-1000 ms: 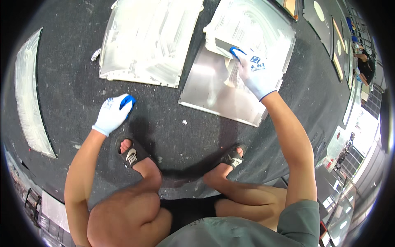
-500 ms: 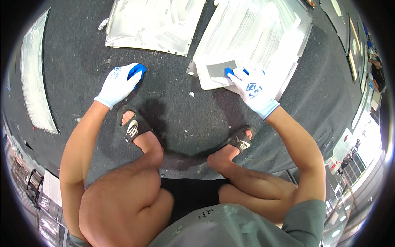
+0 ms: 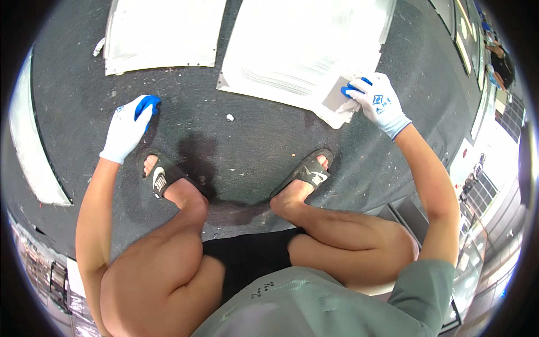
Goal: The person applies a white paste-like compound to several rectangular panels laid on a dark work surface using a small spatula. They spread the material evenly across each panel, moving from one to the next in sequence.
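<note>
My right hand (image 3: 382,104), in a white glove with blue fingertips, grips a grey flat rectangular scraper (image 3: 333,99). The scraper rests at the near right corner of a large panel (image 3: 281,53) smeared with white paste, and ragged white material (image 3: 337,119) shows along its edge. On the left, my left hand (image 3: 128,124), gloved the same way, is curled low over the dark floor covering, apart from the panels. Its inner fingers are partly hidden, so whether it holds anything cannot be seen.
A second white-coated panel (image 3: 160,39) lies at the upper left, and a long narrow one (image 3: 31,140) at the far left. White crumbs (image 3: 229,117) dot the dark floor covering (image 3: 191,101). My sandalled feet stand between my hands. Another person (image 3: 499,64) is at the far right.
My right hand has slid the scraper rightward along the panel's near edge to its right corner. The whole view has shifted, while my left hand stays curled in about the same place.
</note>
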`<action>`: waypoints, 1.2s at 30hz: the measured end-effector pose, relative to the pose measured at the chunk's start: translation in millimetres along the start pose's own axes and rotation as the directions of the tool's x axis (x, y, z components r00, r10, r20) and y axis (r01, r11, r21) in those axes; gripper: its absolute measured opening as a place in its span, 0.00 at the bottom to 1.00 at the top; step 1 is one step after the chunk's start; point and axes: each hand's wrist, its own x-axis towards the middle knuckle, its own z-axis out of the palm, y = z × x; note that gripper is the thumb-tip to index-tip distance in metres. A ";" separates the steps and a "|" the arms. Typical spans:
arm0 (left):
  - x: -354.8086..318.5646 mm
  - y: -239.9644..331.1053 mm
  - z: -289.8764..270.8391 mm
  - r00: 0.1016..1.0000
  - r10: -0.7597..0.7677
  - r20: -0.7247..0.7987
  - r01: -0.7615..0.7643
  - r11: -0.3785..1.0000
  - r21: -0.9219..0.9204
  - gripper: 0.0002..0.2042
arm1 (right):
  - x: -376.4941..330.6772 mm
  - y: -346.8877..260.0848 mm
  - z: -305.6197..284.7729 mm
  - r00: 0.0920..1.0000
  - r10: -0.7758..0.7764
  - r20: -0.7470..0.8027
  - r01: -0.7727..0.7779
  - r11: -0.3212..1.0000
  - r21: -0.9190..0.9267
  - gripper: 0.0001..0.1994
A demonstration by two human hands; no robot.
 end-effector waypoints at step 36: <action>37.2 35.8 5.6 0.967 0.137 0.213 -0.117 0.988 -0.104 0.15 | 139.9 -151.6 7.2 0.562 0.782 0.268 -0.593 0.156 0.790 0.17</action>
